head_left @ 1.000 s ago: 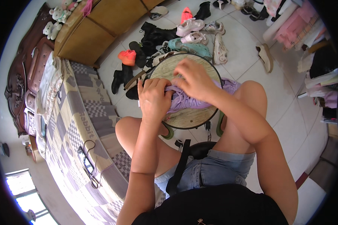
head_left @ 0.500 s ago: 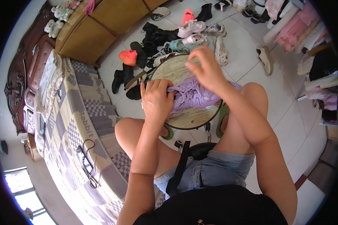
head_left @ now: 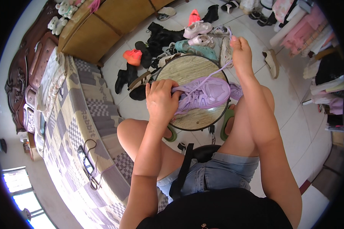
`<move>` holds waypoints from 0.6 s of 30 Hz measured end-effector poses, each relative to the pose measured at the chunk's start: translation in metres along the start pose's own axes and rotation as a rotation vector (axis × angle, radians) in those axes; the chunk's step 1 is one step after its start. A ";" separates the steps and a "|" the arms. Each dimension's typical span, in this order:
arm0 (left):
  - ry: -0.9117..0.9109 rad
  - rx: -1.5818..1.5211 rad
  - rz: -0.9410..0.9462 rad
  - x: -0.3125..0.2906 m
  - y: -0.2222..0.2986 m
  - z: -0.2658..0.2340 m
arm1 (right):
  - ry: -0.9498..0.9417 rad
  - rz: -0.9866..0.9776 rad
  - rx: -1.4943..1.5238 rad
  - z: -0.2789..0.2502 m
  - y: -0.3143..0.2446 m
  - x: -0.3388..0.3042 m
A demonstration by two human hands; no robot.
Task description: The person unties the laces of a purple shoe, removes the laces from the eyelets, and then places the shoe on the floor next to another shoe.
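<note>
A lavender sneaker (head_left: 214, 92) lies on a round wood-patterned stool top (head_left: 172, 73) between my knees, its toe to the right. My left hand (head_left: 161, 98) is closed on the heel and collar end of the sneaker, and some fingers are hidden inside or behind it. Up and to the right, my right hand (head_left: 241, 55) pinches a lavender shoelace (head_left: 214, 72), drawn taut from the sneaker's lacing. Part of a second lavender shoe (head_left: 236, 91) shows beyond the toe, by my right knee.
Many shoes crowd the tiled floor past the stool, among them black boots (head_left: 125, 78), an orange shoe (head_left: 132, 57) and a teal shoe (head_left: 196, 49). A beige shoe (head_left: 271, 64) lies at right. The bed (head_left: 76, 126) stands at left, clothes (head_left: 297, 34) at far right.
My right hand has moved up and to the right from above the sneaker, pulling the lace out straight. My left hand stays on the heel end.
</note>
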State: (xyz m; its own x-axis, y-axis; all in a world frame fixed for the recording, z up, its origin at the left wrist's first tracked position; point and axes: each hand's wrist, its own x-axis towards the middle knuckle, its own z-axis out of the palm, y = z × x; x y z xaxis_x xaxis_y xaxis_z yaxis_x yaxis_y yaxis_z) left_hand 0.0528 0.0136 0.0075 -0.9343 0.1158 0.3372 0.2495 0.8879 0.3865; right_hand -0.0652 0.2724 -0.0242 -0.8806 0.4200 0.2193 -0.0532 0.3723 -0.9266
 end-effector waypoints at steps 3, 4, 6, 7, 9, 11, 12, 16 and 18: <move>0.001 0.026 0.004 -0.001 -0.002 0.001 | -0.031 -0.340 -0.090 0.007 -0.012 -0.030; 0.021 -0.001 -0.011 -0.002 -0.002 -0.001 | -0.116 -0.366 -0.052 0.009 -0.022 -0.043; 0.058 -0.065 -0.034 -0.001 0.003 -0.005 | -0.278 -0.417 0.015 0.005 -0.043 -0.063; 0.071 -0.119 -0.004 0.000 0.006 -0.009 | -0.411 -0.521 0.010 0.002 -0.045 -0.066; 0.098 -0.226 0.060 0.002 0.011 -0.019 | -0.675 -0.727 0.002 -0.003 -0.047 -0.070; -0.020 -0.240 0.166 -0.001 0.008 -0.029 | -0.764 -0.880 -0.002 -0.005 -0.049 -0.080; -0.080 -0.245 0.219 -0.002 0.007 -0.032 | -0.808 -0.956 -0.003 -0.006 -0.051 -0.086; -0.179 -0.154 0.267 -0.006 0.006 -0.028 | -0.749 -1.033 -0.004 0.008 -0.041 -0.104; -0.184 -0.142 0.251 -0.007 0.003 -0.025 | -0.718 -1.083 -0.032 0.009 -0.040 -0.104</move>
State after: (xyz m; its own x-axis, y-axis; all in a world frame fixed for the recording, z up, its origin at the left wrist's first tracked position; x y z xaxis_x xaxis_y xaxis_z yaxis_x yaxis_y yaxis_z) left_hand 0.0663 0.0040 0.0274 -0.8663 0.4127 0.2815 0.4984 0.7523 0.4309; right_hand 0.0241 0.2062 -0.0123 -0.4516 -0.6355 0.6263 -0.8894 0.2644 -0.3730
